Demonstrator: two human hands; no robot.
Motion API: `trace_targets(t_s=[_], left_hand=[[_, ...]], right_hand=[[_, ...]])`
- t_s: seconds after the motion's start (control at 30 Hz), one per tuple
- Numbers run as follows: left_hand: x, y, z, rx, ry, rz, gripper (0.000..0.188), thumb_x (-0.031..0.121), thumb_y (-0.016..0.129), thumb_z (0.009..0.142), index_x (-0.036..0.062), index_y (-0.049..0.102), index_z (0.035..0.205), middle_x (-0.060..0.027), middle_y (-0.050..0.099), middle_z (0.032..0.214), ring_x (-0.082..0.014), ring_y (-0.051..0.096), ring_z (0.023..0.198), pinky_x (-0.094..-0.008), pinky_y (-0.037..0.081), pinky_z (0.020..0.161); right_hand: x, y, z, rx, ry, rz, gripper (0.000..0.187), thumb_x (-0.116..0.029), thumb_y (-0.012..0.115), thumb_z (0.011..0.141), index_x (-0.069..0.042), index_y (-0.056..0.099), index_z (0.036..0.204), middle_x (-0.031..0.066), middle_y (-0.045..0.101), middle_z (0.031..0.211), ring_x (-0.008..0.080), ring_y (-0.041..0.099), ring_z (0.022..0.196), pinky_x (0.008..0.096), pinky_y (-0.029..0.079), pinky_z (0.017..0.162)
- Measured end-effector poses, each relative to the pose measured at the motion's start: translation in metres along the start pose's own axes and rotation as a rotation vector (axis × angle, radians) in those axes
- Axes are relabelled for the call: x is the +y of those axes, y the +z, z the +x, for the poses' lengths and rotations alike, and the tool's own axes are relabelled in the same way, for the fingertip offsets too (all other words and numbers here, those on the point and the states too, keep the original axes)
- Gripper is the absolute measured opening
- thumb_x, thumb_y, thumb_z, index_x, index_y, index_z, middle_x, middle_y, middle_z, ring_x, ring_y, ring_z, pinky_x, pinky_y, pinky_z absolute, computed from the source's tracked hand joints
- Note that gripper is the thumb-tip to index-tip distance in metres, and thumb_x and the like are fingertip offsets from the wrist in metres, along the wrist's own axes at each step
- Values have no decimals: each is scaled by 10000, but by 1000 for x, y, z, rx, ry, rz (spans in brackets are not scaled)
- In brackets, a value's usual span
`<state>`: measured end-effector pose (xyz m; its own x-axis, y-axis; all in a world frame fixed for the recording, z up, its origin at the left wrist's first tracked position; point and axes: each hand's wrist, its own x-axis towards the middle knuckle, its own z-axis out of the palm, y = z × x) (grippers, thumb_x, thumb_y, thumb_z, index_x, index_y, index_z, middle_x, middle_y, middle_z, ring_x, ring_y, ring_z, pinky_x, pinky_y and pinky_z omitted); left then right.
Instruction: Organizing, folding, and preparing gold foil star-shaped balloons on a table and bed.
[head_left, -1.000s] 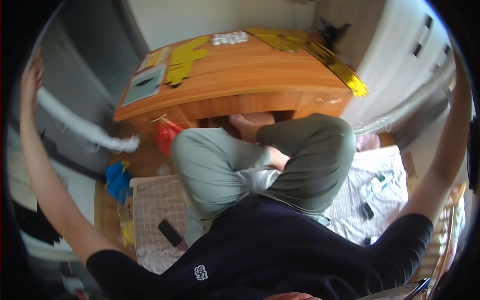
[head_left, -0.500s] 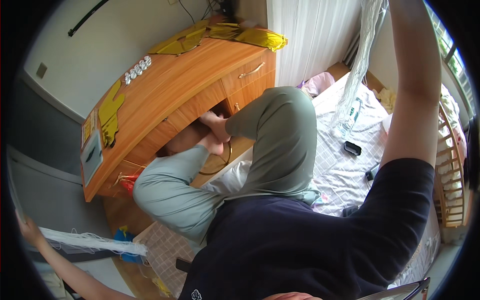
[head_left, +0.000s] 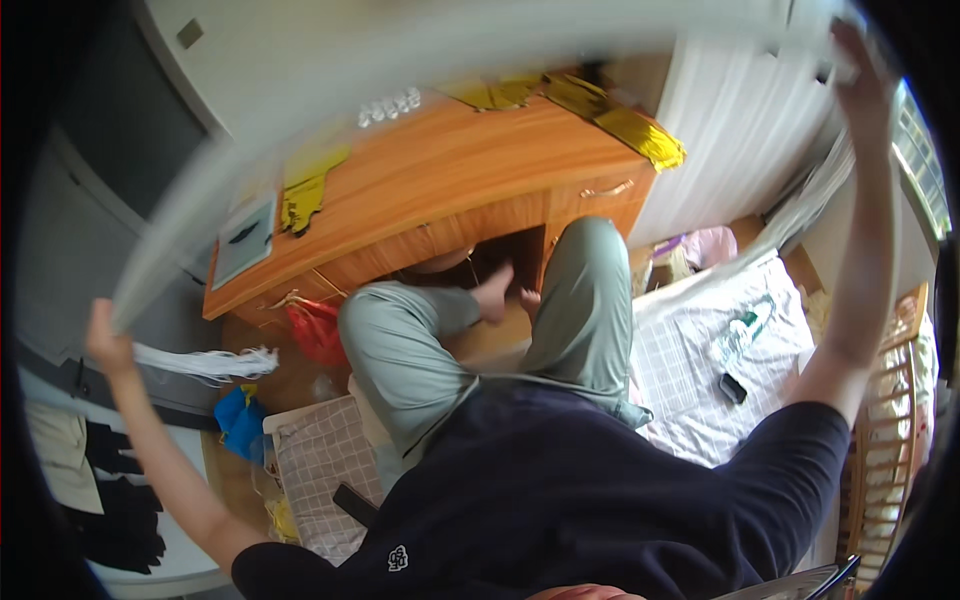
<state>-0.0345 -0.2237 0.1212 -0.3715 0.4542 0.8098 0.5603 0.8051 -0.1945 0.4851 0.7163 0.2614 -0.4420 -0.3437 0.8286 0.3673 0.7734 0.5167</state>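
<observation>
A long bundle of white threads (head_left: 190,195) arcs across the top of the view, blurred by motion, from one of my raised hands to the other. At the far left my left hand (head_left: 108,345) is closed around one end. A loose tail of white threads (head_left: 205,364) sticks out beside that wrist. High on the right, my right hand (head_left: 862,85) is closed on the other end, its fingers partly smeared. More pale strands (head_left: 790,225) hang down from it toward the bed. Both arms are spread wide.
Before my bent legs stands a wooden desk (head_left: 440,150) with yellow gloves (head_left: 312,190), small clear containers (head_left: 390,105) and a tablet-like panel (head_left: 245,240). A bed (head_left: 670,350) holds a bottle (head_left: 740,330) and a black case (head_left: 732,388). A wooden crib (head_left: 890,450) stands right; a phone (head_left: 355,504) lies left.
Both hands have come further into view, the left one higher up. The white bundle now spans between them across the top. My feet have shifted, and the whole view has turned.
</observation>
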Motion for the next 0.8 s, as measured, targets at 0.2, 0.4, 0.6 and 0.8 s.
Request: trace_targets(t_s=[0.2, 0.4, 0.6, 0.8], left_hand=[[154, 95, -141, -552, -235, -217, 124, 132, 561, 929, 48, 652, 919, -193, 712, 883, -399, 695, 850, -492, 529, 714], [237, 191, -352, -742, -533, -247, 135, 110, 588, 934, 7, 665, 974, -213, 650, 979, -409, 621, 939, -483, 501, 825], [354, 247, -403, -508, -982, -189, 394, 162, 609, 922, 59, 590, 1302, -301, 467, 1437, -489, 480, 1283, -510, 415, 1053], [372, 275, -367, -647, -956, 270, 481, 247, 666, 886, 83, 593, 1333, -253, 446, 1506, -463, 459, 1348, -565, 392, 1079]], right_hand=[[-263, 41, -119, -392, 192, 401, 109, -110, 652, 773, -148, 629, 872, 41, 598, 627, 254, 628, 562, 407, 489, 521], [-411, 126, -298, -950, 536, 614, 97, -88, 626, 811, -160, 637, 875, 144, 695, 729, 363, 687, 655, 495, 534, 615], [-490, 166, -374, -1513, 774, 698, 194, -133, 617, 843, -177, 758, 970, 159, 729, 861, 390, 706, 832, 515, 555, 780], [-489, 198, -365, -1823, 738, 718, 276, -235, 606, 864, -220, 760, 1093, 155, 750, 992, 366, 711, 968, 491, 558, 862]])
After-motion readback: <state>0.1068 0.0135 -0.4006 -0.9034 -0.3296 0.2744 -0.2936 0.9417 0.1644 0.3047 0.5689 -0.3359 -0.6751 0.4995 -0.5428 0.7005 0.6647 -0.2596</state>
